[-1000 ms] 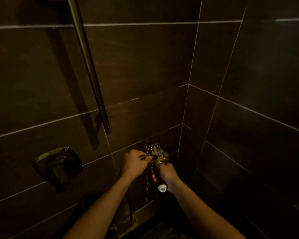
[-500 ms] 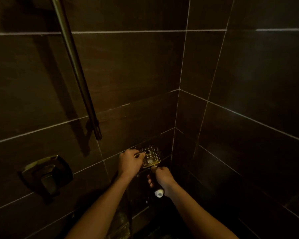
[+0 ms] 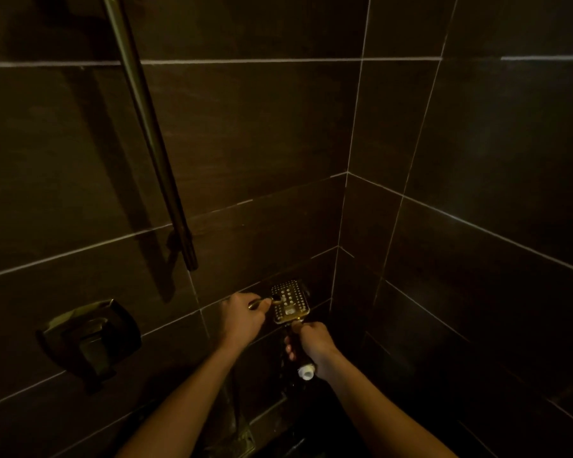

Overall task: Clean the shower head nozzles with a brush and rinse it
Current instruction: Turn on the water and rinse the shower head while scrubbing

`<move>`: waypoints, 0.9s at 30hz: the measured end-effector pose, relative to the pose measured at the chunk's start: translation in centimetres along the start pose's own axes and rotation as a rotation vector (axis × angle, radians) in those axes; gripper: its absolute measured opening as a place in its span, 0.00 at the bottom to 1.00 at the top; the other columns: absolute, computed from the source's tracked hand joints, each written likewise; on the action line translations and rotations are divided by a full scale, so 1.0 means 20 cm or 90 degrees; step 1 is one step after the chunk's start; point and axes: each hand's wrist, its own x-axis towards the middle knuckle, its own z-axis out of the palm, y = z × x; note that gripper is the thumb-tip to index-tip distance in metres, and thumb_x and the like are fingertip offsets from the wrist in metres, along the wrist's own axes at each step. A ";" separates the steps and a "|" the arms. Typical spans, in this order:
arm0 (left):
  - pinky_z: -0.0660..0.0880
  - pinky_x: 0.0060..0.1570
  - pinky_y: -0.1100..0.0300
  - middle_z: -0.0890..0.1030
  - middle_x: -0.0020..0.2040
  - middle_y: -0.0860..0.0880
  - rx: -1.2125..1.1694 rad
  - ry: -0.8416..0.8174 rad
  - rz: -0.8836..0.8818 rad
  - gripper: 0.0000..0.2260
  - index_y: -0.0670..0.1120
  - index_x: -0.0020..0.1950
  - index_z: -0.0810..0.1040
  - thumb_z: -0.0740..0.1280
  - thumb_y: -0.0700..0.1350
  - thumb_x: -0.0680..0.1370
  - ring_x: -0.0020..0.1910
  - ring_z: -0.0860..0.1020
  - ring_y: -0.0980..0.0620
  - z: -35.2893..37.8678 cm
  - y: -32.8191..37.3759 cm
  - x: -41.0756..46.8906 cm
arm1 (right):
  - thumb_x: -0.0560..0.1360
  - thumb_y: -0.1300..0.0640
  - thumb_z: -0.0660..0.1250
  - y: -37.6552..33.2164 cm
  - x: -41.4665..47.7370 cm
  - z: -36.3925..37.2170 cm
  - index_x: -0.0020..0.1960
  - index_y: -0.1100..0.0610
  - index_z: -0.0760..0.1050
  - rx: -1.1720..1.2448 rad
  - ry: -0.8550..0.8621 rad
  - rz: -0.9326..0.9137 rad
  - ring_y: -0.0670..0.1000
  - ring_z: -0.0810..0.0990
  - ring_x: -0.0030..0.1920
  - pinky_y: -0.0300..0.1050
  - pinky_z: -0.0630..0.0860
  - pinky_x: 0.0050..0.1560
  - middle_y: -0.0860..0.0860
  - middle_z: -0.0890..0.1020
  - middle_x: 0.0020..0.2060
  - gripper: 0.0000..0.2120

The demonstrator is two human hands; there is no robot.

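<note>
Rectangular metal shower head (image 3: 291,300), its face dotted with rows of pale nozzles, is turned toward the camera. It sits directly above the right hand (image 3: 315,342) and just to the right of the left hand (image 3: 244,317).

Right hand: the fingers are wrapped fully round the dark cylindrical handle (image 3: 297,357) of the shower head, just under the head's lower edge. A white round end fitting (image 3: 305,372) projects from the handle below the heel of this hand.

Left hand: curled closed about the slim, shiny stem of a small brush (image 3: 262,303), with the back of the hand toward the camera. The brush reaches rightward from the fingers, and its tip lies against the upper left part of the nozzle face. The bristles are too small and dim to make out.

The two hands are near each other but apart.

Surroundings:
- Dark brown rectangular wall tiles (image 3: 245,127) with pale grout lines meet in a corner beyond the right hand.
- A dark metal vertical rail (image 3: 149,137) is fixed to the wall up and to the left of the left hand, and its lower end stops well above that hand.
- A dark square-plated mixer valve (image 3: 90,335) with a lever is mounted on the wall well to the left of the left hand.
- A metal-edged floor drain (image 3: 247,436), dimly lit, lies below and between the forearms.
</note>
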 end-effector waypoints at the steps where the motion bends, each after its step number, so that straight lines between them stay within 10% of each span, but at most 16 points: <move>1: 0.62 0.30 0.72 0.80 0.40 0.53 -0.017 0.008 -0.002 0.10 0.45 0.57 0.84 0.70 0.48 0.79 0.34 0.72 0.62 0.00 0.00 0.00 | 0.84 0.58 0.59 0.00 0.00 0.01 0.57 0.67 0.76 0.008 -0.001 0.000 0.52 0.78 0.26 0.44 0.74 0.27 0.58 0.80 0.34 0.13; 8: 0.70 0.32 0.64 0.82 0.37 0.51 -0.078 0.010 -0.043 0.07 0.50 0.43 0.82 0.69 0.50 0.79 0.37 0.80 0.53 -0.04 -0.11 0.03 | 0.85 0.58 0.58 0.02 0.03 0.08 0.51 0.67 0.77 -0.008 -0.013 -0.004 0.53 0.78 0.26 0.45 0.75 0.28 0.57 0.81 0.31 0.14; 27: 0.70 0.40 0.58 0.82 0.43 0.44 -0.036 -0.068 -0.146 0.10 0.44 0.50 0.81 0.64 0.48 0.82 0.45 0.81 0.44 -0.48 -1.19 0.04 | 0.85 0.59 0.59 -0.03 0.07 0.34 0.51 0.60 0.74 0.087 -0.015 -0.232 0.47 0.83 0.29 0.41 0.81 0.29 0.57 0.81 0.43 0.08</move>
